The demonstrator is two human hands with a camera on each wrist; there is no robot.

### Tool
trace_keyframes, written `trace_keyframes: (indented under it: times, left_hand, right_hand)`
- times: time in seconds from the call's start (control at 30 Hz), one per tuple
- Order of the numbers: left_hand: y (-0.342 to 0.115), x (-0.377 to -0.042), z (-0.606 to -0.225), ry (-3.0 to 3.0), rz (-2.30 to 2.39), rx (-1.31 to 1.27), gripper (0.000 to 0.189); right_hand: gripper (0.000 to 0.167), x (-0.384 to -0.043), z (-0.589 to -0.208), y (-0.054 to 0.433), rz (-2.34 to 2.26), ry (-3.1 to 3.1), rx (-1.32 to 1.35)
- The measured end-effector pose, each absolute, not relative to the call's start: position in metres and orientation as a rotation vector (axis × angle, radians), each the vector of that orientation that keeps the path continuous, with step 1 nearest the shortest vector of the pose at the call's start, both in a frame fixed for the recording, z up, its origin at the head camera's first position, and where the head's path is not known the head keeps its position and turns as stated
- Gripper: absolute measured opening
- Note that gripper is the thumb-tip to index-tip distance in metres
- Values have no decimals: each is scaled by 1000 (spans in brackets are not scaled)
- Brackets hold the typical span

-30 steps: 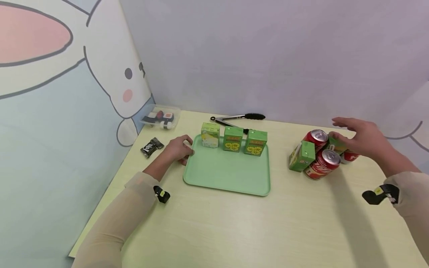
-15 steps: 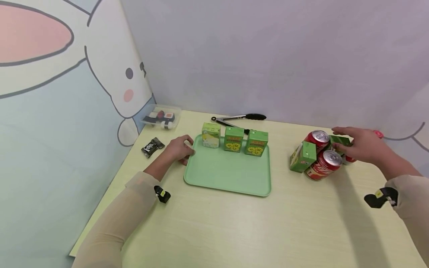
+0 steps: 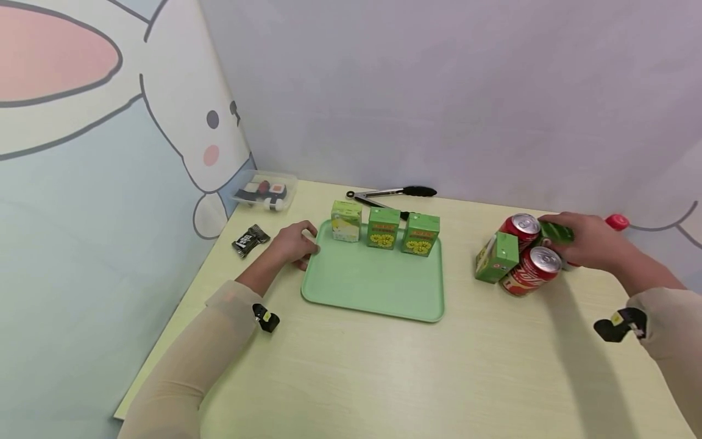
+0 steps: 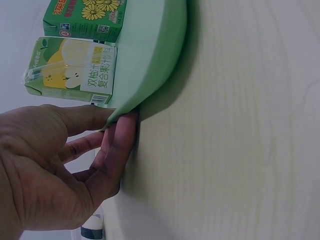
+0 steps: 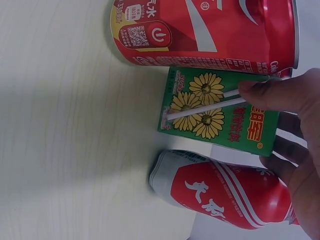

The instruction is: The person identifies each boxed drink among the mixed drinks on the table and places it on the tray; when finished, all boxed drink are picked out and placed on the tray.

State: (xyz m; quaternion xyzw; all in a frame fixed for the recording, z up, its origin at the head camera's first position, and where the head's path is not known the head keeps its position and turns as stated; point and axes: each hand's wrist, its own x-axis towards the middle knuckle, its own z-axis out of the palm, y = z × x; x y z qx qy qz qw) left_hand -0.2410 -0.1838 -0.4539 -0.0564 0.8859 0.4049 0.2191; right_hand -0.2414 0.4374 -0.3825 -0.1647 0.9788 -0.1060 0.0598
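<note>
My left hand [image 3: 290, 244] pinches the left rim of a green tray [image 3: 373, 280], thumb above and fingers below the edge in the left wrist view. Along the tray's back stand a lemon-pictured juice carton [image 3: 346, 222] and two flower-printed drink cartons, one in the middle [image 3: 382, 230] and one at the right [image 3: 420, 236]. At the right, my right hand [image 3: 592, 241] grips the top of another green flower-printed drink carton [image 5: 200, 112], which has a straw on its side. The thumb presses its front; the other fingers are partly hidden behind it.
Around the gripped carton stand a front cola can [image 3: 532, 271], a rear red can [image 3: 521, 228], a green carton [image 3: 496, 259] and a red-capped bottle [image 5: 220, 190]. Tongs [image 3: 392, 194] lie behind the tray. A clear box [image 3: 265, 192] and a black packet [image 3: 250, 240] are at left.
My right hand has come down over the carton among the cans and closed its fingers on it. The bottle's red cap has come into view. My left hand stays on the tray rim.
</note>
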Motion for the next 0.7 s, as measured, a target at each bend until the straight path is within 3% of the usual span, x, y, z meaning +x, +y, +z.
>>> trace_keyframes:
  times: [0.7]
  left_hand:
    - [-183,-241,-454,2442,1142,-159,38]
  right_hand:
    - [63,-245,-386,435,-242,2993,-583]
